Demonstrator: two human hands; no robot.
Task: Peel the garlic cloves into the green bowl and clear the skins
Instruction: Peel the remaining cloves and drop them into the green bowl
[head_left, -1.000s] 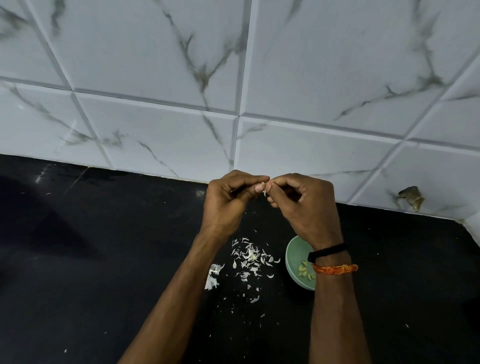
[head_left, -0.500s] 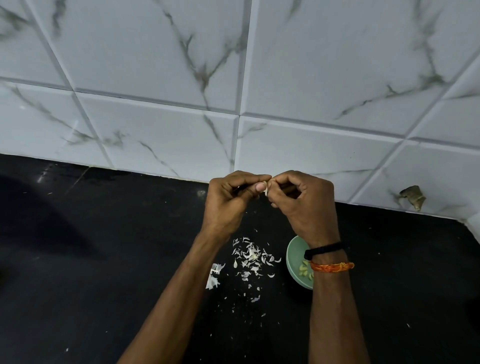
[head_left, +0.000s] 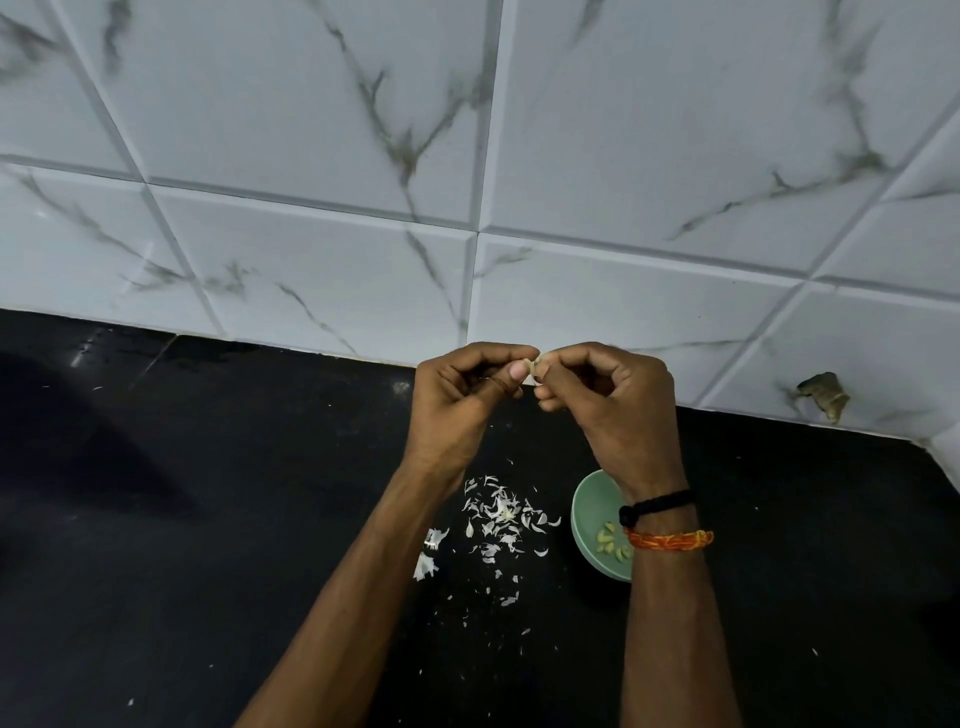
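Garlic clove (head_left: 533, 364) more exposed (both hands (head_left: 540, 400) pinching)

A black countertop (head_left: 208, 519) meets a white marble-veined tiled wall (head_left: 623, 156) bearing a brownish chipped spot (head_left: 825, 395).

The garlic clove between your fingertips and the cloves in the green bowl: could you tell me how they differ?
The garlic clove is pinched between the left hand and the right hand, above the counter; the peeled cloves lie loose in the green bowl. The held one looks whitish, apparently with skin on; those in the bowl look bare and yellowish. All are small garlic pieces.
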